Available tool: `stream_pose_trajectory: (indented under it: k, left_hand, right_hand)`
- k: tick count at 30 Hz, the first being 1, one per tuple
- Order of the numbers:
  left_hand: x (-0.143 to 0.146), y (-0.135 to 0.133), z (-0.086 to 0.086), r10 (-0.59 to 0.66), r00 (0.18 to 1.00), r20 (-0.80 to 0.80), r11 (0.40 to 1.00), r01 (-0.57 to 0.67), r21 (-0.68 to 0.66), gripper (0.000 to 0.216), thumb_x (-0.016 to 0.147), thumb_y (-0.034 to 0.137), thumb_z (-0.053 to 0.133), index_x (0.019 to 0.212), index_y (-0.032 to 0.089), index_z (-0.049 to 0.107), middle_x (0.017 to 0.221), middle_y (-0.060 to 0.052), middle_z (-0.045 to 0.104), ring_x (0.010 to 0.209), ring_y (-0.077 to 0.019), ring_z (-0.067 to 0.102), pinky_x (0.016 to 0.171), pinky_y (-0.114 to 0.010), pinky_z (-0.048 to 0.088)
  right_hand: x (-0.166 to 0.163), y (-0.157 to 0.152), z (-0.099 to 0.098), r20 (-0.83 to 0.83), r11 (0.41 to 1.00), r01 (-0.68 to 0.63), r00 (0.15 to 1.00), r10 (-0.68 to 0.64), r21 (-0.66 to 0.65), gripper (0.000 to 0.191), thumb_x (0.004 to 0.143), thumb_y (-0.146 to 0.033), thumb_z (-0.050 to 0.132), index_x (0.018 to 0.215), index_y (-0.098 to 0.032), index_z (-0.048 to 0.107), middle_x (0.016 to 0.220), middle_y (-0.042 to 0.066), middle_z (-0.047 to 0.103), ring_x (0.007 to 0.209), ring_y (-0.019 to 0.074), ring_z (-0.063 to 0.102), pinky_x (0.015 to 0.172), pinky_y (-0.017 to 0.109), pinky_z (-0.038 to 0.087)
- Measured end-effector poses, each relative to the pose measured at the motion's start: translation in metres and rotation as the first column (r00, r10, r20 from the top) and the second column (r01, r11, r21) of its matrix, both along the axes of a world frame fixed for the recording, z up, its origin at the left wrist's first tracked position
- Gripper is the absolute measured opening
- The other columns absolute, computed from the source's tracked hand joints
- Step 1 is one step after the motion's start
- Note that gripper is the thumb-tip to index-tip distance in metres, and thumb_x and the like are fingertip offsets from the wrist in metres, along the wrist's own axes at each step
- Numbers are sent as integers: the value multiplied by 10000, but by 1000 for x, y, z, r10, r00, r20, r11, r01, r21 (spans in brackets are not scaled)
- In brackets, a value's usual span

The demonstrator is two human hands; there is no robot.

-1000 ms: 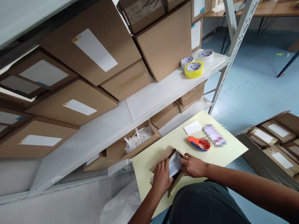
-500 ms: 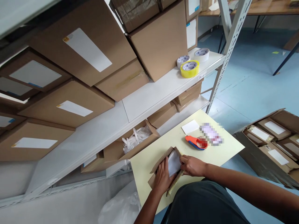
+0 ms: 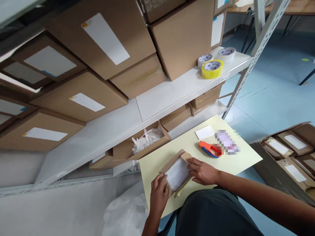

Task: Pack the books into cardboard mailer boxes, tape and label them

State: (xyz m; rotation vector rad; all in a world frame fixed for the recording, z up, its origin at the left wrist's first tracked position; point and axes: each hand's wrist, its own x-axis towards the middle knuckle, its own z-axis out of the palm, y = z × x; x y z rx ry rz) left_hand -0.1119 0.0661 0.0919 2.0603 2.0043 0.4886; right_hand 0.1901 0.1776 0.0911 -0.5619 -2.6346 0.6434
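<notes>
A small cardboard box [image 3: 171,160] lies on the cream tabletop [image 3: 236,165] with its top flaps raised. White sheet material [image 3: 177,174] fills its inside. My left hand [image 3: 159,193] grips the box's near left end, fingertips bent over the edge. On the other side, my right hand [image 3: 203,172] closes over the right edge and the folded end flap, thumb side hidden. Beyond the right hand lies an orange and blue tape cutter [image 3: 206,150]. A white card [image 3: 204,132] and a blurred-out purple-white item [image 3: 226,141] are behind it.
White shelving [image 3: 157,106] runs along the left, loaded with large cartons [image 3: 182,39]. Tape rolls [image 3: 212,69] sit near its end. Under it, an open carton [image 3: 147,144] holds white pieces. A big carton of small boxes [image 3: 294,172] stands right on the blue floor.
My left hand has drawn back from inside the box to its left end, uncovering more white material. My right hand has spread over the folded flap. The view has shifted slightly.
</notes>
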Motion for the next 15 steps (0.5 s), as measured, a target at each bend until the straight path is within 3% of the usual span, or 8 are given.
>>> stream_pose_trajectory:
  k: [3, 5, 10, 13, 15]
  left_hand:
    - [19, 1, -2, 91, 991, 100, 993, -98, 67, 340, 954, 243, 500, 1259, 227, 649, 1290, -116, 599, 1238, -259, 586, 1040, -442, 525]
    - [33, 7, 0, 87, 979, 183, 994, -97, 46, 333, 970, 265, 487, 1264, 231, 639, 1328, -115, 589, 1257, -247, 586, 1059, -430, 515]
    - [48, 23, 6, 58, 918, 393, 974, 35, -224, 377, 978, 374, 499, 1304, 233, 623, 1305, -110, 665, 1229, -258, 629, 1054, -435, 519]
    - [42, 22, 5, 180, 855, 486, 960, -45, -276, 373, 1006, 429, 429, 1199, 215, 666, 1172, -107, 730, 1091, -251, 699, 970, -411, 565]
    - [36, 18, 4, 229, 863, 451, 970, -165, -177, 364, 994, 449, 451, 1175, 214, 663, 1169, -112, 717, 1095, -262, 687, 968, -422, 562]
  right_hand:
    - [-5, -3, -7, -29, 999, -32, 999, 32, 5, 174, 944, -233, 530, 990, -167, 684, 1175, 154, 652, 1169, 279, 576, 1071, 457, 470]
    - [-8, -5, -12, -41, 1000, 4, 999, -4, -8, 165, 950, -213, 517, 976, -174, 675, 1134, 149, 662, 1076, 261, 609, 986, 425, 517]
    - [-12, -3, -19, -79, 995, 66, 994, -73, -79, 256, 960, -375, 600, 1128, -188, 649, 1131, 140, 671, 1037, 263, 621, 919, 418, 530]
    - [-20, 1, -26, -101, 968, 221, 967, -234, -120, 441, 917, -419, 665, 1290, -196, 592, 1252, 174, 629, 1185, 320, 571, 1001, 495, 493]
    - [-27, 3, -38, -78, 889, 415, 897, -436, -195, 610, 885, -343, 693, 1438, -193, 481, 1392, 206, 542, 1295, 355, 512, 1059, 536, 463]
